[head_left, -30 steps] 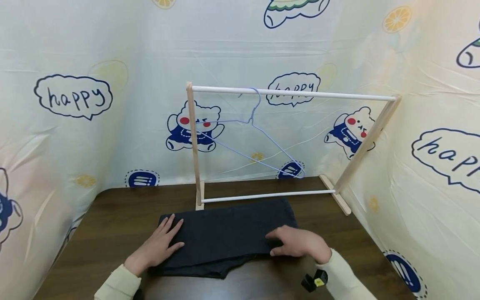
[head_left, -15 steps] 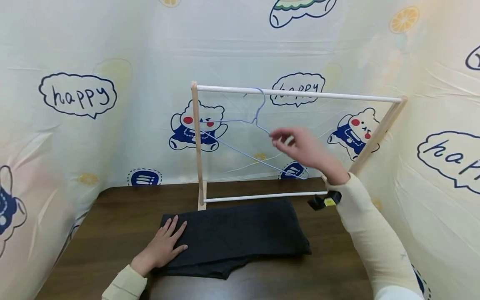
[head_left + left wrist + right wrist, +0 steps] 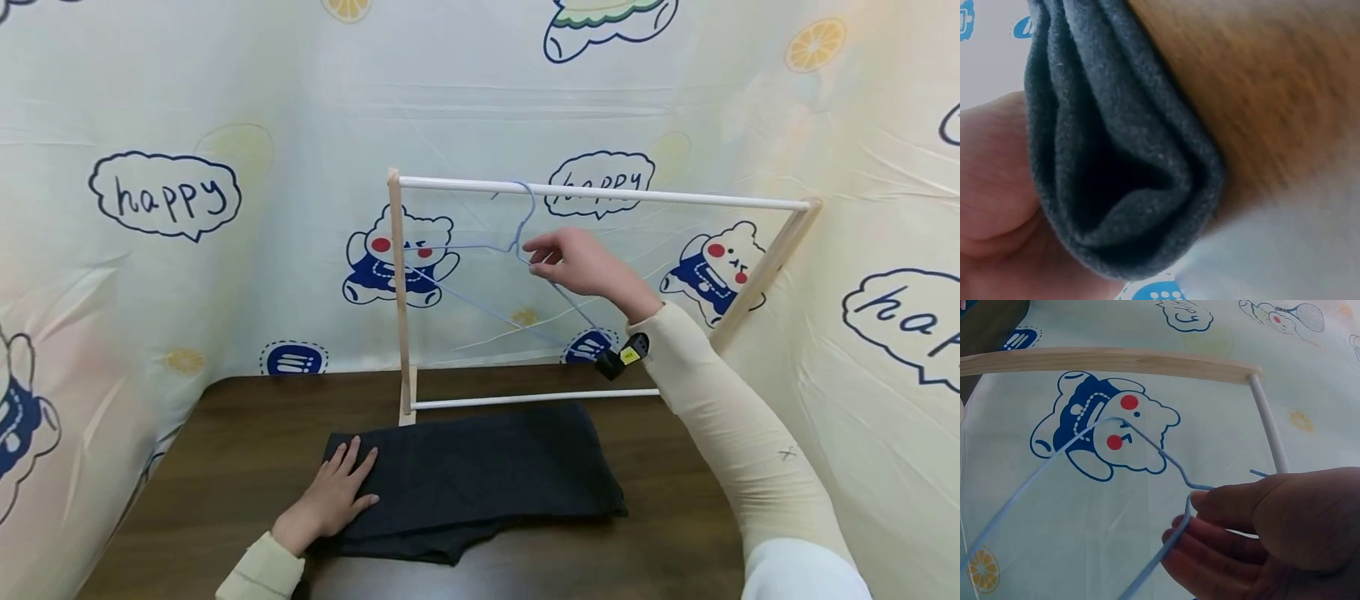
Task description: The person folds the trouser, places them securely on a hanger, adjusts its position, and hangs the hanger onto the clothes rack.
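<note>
A folded black pair of trousers [image 3: 480, 475] lies on the brown table [image 3: 187, 483]. My left hand [image 3: 330, 496] rests flat on its left end with fingers spread. In the left wrist view the thick fold [image 3: 1129, 187] of the dark cloth fills the middle, the left hand [image 3: 997, 200] beside it. A light blue wire clothes hanger [image 3: 459, 246] hangs by its hook from the rack's white top bar [image 3: 675, 197]. My right hand [image 3: 573, 260] is at the hanger's neck, thumb and fingers curled about the wire. The right wrist view shows the thumb tip right at the hanger wire [image 3: 1169, 459].
The rack has wooden side posts [image 3: 400, 292] and a white lower bar [image 3: 525, 399] just behind the trousers. A printed curtain [image 3: 300, 100] hangs behind the table and along its sides. A small black camera [image 3: 618, 358] sits on the right wrist.
My right hand has left the trousers' right end and risen to the hanger, then moved slightly left to its neck. The left hand stays on the cloth.
</note>
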`<state>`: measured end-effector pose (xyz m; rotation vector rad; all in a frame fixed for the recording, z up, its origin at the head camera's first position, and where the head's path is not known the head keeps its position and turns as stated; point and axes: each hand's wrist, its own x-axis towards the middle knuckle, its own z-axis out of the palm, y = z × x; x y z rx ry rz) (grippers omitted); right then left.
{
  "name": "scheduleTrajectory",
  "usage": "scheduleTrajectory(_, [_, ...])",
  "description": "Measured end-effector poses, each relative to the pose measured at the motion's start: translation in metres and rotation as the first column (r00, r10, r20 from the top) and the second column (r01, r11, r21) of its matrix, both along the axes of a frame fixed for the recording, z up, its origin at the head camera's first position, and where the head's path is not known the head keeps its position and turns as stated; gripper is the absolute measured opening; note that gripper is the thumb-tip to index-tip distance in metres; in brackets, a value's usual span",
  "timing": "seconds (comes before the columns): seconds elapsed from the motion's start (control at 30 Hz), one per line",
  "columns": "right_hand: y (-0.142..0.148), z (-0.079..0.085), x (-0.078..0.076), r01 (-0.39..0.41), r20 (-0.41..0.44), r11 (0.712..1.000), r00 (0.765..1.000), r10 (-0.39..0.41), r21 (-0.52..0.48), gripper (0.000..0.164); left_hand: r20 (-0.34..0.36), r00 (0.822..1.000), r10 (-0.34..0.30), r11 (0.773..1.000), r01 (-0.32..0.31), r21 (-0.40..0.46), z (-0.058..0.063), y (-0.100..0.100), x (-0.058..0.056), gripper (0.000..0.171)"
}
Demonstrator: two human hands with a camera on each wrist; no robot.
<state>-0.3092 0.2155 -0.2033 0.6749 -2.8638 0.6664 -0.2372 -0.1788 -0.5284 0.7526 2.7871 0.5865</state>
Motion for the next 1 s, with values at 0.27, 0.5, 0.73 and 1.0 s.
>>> scheduleTrajectory(0.27, [-0.014, 0.009, -0.005, -0.091, 0.147, 0.99, 0.983, 0.106, -0.105, 0.044, 0.028, 0.999, 0.034, 0.999, -0.034, -0.02, 0.009, 0.004, 0.003, 0.071])
scheduleTrajectory(0.5, [-0.026, 0.006, -0.007, -0.12, 0.226, 0.956, 0.957, 0.183, -0.266, 0.033, 0.021, 0.999, 0.035, 0.999, -0.035, -0.011, 0.008, 0.005, 0.004, 0.07])
scheduleTrajectory(0.73, [-0.031, 0.0, -0.004, -0.073, 0.174, 0.887, 0.97, 0.169, -0.457, 0.035, -0.003, 1.0, 0.022, 0.999, -0.022, 0.026, 0.001, 0.007, 0.004, 0.071])
scheduleTrajectory(1.0, [-0.028, -0.021, 0.012, -0.066, 0.134, 0.819, 0.976, 0.172, -0.569, 0.032, 0.0, 1.0, 0.025, 0.999, -0.025, 0.037, 0.003, 0.005, 0.005, 0.072])
